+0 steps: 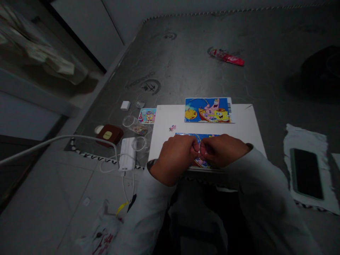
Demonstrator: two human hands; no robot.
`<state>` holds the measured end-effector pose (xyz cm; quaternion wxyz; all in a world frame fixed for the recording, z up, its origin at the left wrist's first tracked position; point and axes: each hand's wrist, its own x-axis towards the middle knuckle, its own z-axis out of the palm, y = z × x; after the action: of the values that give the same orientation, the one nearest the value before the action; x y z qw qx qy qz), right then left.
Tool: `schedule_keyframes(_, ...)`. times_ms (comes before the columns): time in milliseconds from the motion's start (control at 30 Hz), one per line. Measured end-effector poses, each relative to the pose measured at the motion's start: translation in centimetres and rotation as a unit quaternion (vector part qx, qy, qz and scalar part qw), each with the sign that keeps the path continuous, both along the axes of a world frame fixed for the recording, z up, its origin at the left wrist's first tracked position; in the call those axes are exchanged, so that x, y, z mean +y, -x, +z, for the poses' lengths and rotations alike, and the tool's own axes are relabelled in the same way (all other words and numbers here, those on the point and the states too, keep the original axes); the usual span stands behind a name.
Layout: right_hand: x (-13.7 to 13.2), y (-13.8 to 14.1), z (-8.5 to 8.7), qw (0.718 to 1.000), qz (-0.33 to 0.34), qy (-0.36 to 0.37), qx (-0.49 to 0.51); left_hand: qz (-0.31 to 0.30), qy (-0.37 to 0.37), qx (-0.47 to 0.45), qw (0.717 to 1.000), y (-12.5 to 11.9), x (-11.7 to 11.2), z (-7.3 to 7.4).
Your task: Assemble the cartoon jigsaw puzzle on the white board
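My left hand point(178, 156) and my right hand point(222, 150) come together over a blue jigsaw puzzle point(183, 134) on a white board point(164, 141). Thumb and fingers of each hand are pinched, the tips almost meeting. A tiny pale thing shows between them, too small to name. Much of the puzzle is hidden under both hands. Beyond it on the board lies a cartoon picture card point(208, 110), blue with a pink starfish and a yellow sponge figure. One loose puzzle piece point(172, 128) rests on the board to the left of the card.
Left of the board are a clear tube point(135, 125) with small pieces inside, a small cartoon card point(147, 115), a white power bank point(127, 154) with cables and a brown case point(109, 135). A phone point(306, 173) lies on white cloth at right. A red wrapper point(228, 57) lies farther back.
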<state>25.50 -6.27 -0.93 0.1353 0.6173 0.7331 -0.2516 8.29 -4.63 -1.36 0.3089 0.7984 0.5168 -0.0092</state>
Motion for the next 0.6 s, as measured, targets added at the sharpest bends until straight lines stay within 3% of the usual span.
schedule_keyframes(133, 0.1, -0.1, 0.0, 1.000, -0.002, -0.007, 0.009, 0.022, -0.010, -0.026, 0.999, 0.5, 0.1, 0.4)
schedule_keyframes(333, 0.4, -0.4, -0.2, 0.999, -0.004, -0.012, 0.049, 0.138, -0.089, -0.034, 0.986, 3.1, 1.5, 1.0)
schedule_keyframes(467, 0.4, -1.3, -0.6, 0.996, -0.015, -0.029, 0.083, 0.201, -0.159, -0.013, 0.967, 5.0, 2.9, 0.2)
schedule_keyframes(600, 0.5, -2.5, -0.8, 0.989, -0.049, -0.064, 0.125, 0.203, -0.178, -0.034, 0.962, 5.4, 3.5, -1.0)
